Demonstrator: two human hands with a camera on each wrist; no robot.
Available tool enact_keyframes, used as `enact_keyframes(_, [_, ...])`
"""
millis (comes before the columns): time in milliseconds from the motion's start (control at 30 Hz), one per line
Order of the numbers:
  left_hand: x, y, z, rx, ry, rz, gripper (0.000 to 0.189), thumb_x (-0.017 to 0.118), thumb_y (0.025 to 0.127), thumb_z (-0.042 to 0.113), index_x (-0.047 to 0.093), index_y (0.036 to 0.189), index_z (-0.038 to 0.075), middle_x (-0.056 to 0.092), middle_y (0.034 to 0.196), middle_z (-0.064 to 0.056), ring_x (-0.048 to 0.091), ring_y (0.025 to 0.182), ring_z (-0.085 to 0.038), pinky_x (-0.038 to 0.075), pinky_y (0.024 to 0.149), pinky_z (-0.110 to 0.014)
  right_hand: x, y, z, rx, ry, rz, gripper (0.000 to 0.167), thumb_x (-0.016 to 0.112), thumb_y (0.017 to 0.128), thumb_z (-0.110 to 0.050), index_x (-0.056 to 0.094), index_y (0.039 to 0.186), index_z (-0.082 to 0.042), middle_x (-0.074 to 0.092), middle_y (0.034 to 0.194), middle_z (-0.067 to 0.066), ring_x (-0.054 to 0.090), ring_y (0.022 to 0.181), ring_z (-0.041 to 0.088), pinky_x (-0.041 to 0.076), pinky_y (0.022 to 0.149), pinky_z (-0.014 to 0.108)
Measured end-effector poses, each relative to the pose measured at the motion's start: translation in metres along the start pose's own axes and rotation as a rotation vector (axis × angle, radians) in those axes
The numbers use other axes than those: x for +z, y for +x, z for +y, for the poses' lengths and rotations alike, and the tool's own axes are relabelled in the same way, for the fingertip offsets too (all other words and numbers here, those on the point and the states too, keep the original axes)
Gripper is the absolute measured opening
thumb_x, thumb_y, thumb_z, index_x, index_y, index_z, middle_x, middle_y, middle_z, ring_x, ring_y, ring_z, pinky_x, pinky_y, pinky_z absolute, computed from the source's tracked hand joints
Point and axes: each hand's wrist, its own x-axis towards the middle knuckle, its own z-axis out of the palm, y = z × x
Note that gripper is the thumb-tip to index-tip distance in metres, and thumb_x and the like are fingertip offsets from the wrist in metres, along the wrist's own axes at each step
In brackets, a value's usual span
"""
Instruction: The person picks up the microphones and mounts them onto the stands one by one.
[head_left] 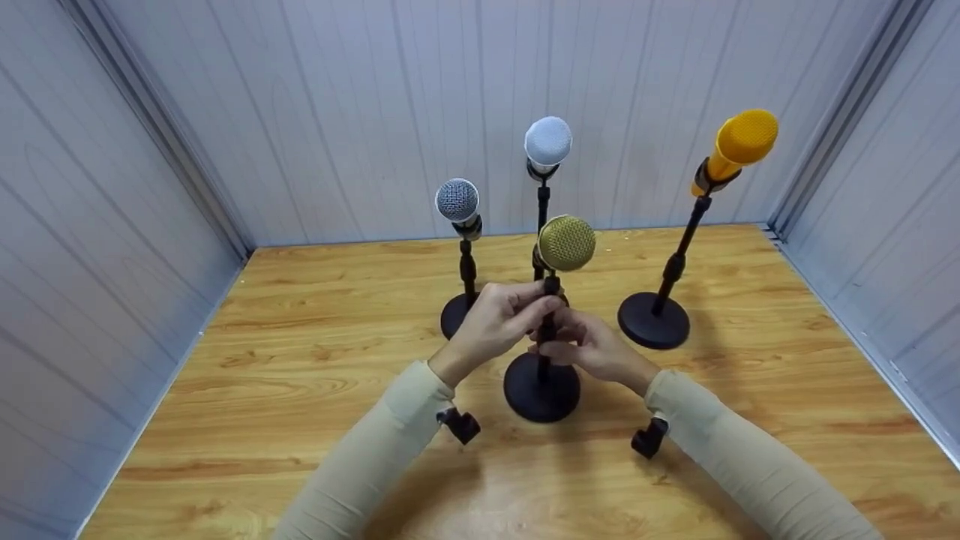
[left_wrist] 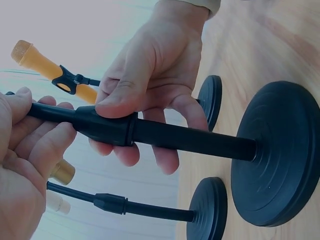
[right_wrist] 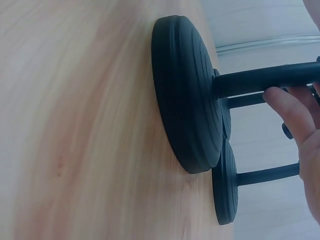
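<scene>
A gold-headed microphone sits atop a black microphone stand, whose round base rests on the wooden table. My left hand pinches the thin upper rod just below the microphone. Lower down, my right hand holds the stand's thicker collar between thumb and fingers. In the left wrist view, the left hand is at the left edge and the right hand is beside it on the pole. The right wrist view catches only part of the right hand near the pole, above the base.
Behind the hands stand a silver-headed microphone and a white microphone, each on a black stand. A yellow microphone on its stand is at the back right. Pale panel walls enclose the table at the back and sides.
</scene>
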Motion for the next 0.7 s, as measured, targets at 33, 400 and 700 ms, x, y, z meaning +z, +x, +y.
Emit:
enact_keyframes(33, [-0.0005, -0.0001, -0.0002, 0.005, 0.008, 0.0, 0.017, 0.061, 0.102, 0.007, 0.072, 0.097, -0.005, 0.072, 0.087, -0.015, 0.066, 0.069, -0.028, 0.048, 0.059, -0.021, 0.0001, 0.0002, 0.0, 0.004, 0.004, -0.001, 0.03, 0.068, 0.097, -0.005, 0.058, 0.121, 0.009, 0.066, 0.119, 0.022, 0.066, 0.108, 0.042, 0.057, 0.09, 0.045])
enact_keyframes(400, [-0.0012, 0.0002, -0.0033, 0.052, 0.051, -0.001, 0.024, 0.061, 0.104, 0.019, 0.072, 0.094, 0.001, 0.069, 0.081, -0.008, 0.059, 0.061, -0.018, 0.046, 0.055, -0.022, 0.0017, -0.0001, 0.0008, -0.023, -0.029, 0.017, 0.028, 0.07, 0.097, -0.008, 0.059, 0.118, 0.005, 0.066, 0.113, 0.015, 0.066, 0.105, 0.042, 0.058, 0.087, 0.046])
enact_keyframes(700, [-0.0003, -0.002, -0.0042, 0.034, 0.032, 0.022, 0.019, 0.061, 0.104, 0.018, 0.075, 0.102, 0.005, 0.073, 0.089, -0.006, 0.059, 0.064, -0.011, 0.049, 0.058, -0.023, 0.0008, 0.0002, 0.0022, -0.024, -0.038, 0.008, 0.024, 0.067, 0.098, -0.003, 0.057, 0.116, 0.008, 0.062, 0.113, 0.03, 0.069, 0.101, 0.03, 0.059, 0.085, 0.043])
